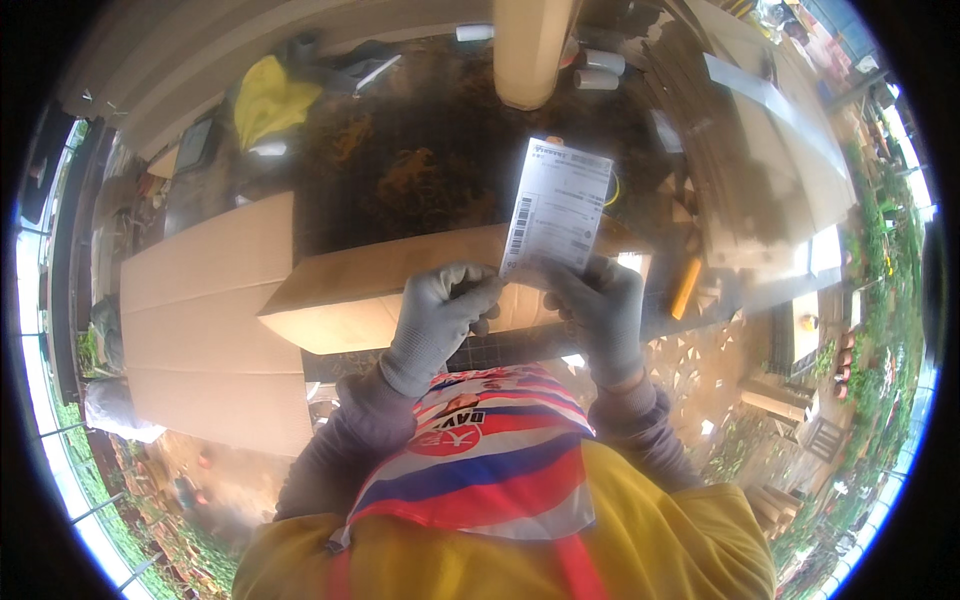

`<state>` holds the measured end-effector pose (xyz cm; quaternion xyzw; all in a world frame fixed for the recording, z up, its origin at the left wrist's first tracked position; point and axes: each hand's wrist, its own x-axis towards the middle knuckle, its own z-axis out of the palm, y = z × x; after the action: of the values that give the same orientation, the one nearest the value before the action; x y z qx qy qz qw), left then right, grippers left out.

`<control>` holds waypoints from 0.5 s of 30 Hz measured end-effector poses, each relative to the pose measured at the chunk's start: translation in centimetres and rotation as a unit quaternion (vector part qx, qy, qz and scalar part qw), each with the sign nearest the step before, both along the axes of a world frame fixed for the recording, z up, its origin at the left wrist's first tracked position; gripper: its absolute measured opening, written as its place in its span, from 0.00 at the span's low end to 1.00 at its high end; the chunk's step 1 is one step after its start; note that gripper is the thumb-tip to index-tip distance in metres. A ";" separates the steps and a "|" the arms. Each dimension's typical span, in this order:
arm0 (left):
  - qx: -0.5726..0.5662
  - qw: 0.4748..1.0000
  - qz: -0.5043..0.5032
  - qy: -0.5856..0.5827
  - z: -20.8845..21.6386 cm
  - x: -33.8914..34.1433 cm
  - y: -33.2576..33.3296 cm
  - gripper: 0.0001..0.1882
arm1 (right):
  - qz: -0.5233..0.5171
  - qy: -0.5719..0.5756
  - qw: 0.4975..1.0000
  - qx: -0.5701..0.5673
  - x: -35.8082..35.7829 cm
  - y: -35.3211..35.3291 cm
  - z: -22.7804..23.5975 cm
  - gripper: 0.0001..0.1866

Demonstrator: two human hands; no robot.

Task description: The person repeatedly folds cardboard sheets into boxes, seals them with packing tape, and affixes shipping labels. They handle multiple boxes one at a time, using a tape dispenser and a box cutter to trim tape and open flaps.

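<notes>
Between my two gloved hands a white shipping label stands up, printed with text and a barcode. My left hand, in a grey knit glove, pinches its lower left corner. At the lower right edge, my right hand in a matching glove grips the label with fingers and thumb. Just behind and below the hands lies a long cardboard box at the table's near edge. Its right part is partly hidden by my hands and the label.
A large cardboard sheet juts out at the left. Stacked flat cardboard fills the right side, near a yellow-orange tool handle. Farther back on the dark table are a yellow cloth, white rolls and an upright cardboard tube.
</notes>
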<state>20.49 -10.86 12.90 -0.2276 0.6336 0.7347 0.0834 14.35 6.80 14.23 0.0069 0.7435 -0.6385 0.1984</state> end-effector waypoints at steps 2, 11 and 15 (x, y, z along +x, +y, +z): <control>0.003 1.000 0.001 0.005 -0.1 -0.1 0.2 0.08 | 0.013 0.008 1.000 0.012 -0.5 0.2 0.1 0.10; 0.080 0.994 0.016 0.067 -0.3 -0.3 1.1 0.06 | 0.073 0.424 0.903 0.016 0.1 -0.2 -1.7 0.15; 0.085 0.994 0.028 0.061 -0.1 -0.1 1.7 0.05 | 0.056 0.187 0.977 -0.084 1.4 -0.1 -3.2 0.09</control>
<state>20.39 -9.13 12.84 -0.1916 0.5663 0.8005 0.0432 15.74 6.70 11.00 -0.1707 0.7102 -0.6768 0.0913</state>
